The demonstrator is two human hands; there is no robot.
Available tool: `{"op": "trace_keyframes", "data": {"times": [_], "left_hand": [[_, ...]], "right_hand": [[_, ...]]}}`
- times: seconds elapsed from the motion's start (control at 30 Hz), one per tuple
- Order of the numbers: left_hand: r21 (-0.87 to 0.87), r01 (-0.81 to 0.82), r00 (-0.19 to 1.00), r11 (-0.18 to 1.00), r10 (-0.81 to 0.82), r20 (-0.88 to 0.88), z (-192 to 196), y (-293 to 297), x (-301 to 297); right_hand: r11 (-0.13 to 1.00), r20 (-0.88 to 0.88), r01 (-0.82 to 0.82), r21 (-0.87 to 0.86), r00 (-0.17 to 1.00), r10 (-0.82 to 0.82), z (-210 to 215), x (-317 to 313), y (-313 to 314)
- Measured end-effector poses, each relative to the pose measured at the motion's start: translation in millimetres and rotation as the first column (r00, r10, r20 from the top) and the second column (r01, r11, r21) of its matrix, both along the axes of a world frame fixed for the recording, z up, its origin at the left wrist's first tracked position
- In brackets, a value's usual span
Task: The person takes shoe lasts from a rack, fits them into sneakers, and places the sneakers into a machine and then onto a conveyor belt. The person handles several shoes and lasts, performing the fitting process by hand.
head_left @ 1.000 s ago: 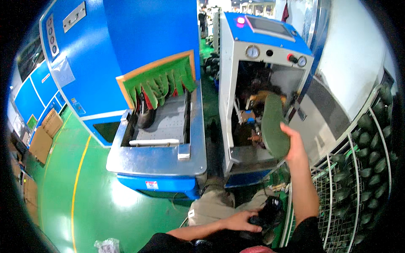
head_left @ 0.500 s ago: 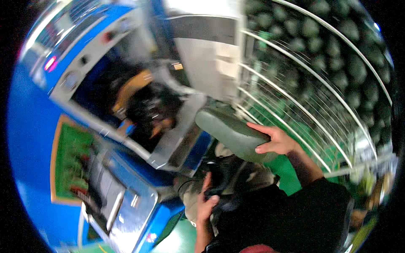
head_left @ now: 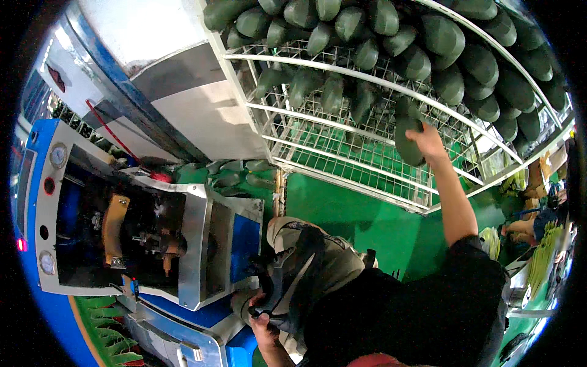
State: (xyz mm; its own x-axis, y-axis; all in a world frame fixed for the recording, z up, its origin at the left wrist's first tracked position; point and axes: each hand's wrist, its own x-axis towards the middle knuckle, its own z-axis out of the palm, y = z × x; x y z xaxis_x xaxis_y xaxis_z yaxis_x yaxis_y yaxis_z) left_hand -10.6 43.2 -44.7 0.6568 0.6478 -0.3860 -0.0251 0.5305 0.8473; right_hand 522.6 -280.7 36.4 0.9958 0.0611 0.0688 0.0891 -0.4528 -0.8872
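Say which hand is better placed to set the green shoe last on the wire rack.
Right. The right hand already holds the green last up at the wire rack; the left hand is low, gripping a dark shoe.

Right hand (head_left: 428, 142) apparently grips green last (head_left: 406, 140) at rack (head_left: 342, 153).

A white wire rack (head_left: 342, 147) fills the upper right, and rows of dark green shoe lasts (head_left: 428, 43) sit packed along its upper tiers, touching one another, while the lower mesh shelf shows bare grid. Below it runs the green floor (head_left: 342, 211), and there a small heap of loose green lasts (head_left: 235, 174) lies just beside the rack's lower left corner. At the left, the blue and grey machine (head_left: 122, 232) stands on that same floor, near the rack.
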Motion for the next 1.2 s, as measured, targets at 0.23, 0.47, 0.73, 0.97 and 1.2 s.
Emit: {"op": "trace_keyframes", "data": {"times": [0.23,0.47,0.73,0.97,1.2], "left_hand": [[0.136,0.000,1.000,0.991,-0.002,0.013,-14,-25,1],[0.135,-0.117,0.986,0.984,0.132,-0.105,-21,-36,6],[0.166,-0.218,0.953,0.962,0.247,-0.178,20,-21,0],[0.096,-0.725,0.613,0.682,0.576,0.542,77,-38,-131],[0.648,-0.762,0.305,-0.006,0.879,0.367,148,-49,-286]], "right_hand": [[0.911,-0.259,-0.155,-0.382,0.964,0.056,-14,142,14],[0.696,-0.230,-0.165,-0.699,0.973,0.000,-13,151,26],[0.688,0.441,0.355,-0.633,0.896,-0.057,-9,66,104],[0.556,0.160,-0.829,-0.059,0.542,0.825,-59,-124,276],[0.237,0.537,-0.968,-0.083,0.157,0.829,-36,-264,402]]}}
